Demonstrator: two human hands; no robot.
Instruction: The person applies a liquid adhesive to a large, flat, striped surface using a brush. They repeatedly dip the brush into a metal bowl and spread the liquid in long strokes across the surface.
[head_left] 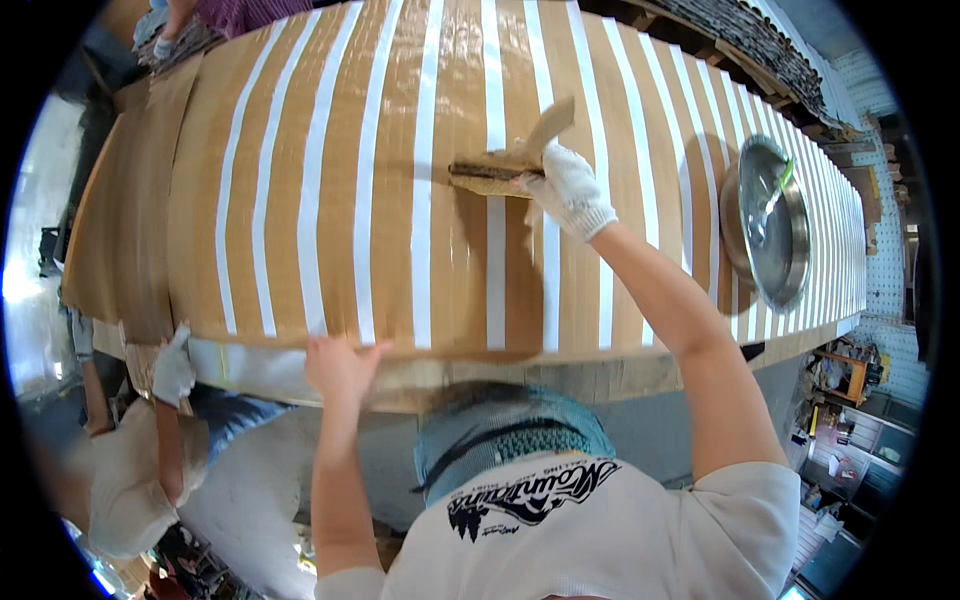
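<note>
A long brown cardboard sheet with many white stripes running across it lies on a table. My right hand, in a white knit glove, grips a wide wooden-handled brush and presses its bristles on the sheet near the middle. My left hand is bare and rests flat, fingers apart, on the sheet's near edge. It holds nothing.
A round metal bowl with a green-handled tool in it sits on the sheet to the right. Another person's gloved hand touches the near edge at the left. A third person in purple stands at the far left end. Cluttered shelves stand lower right.
</note>
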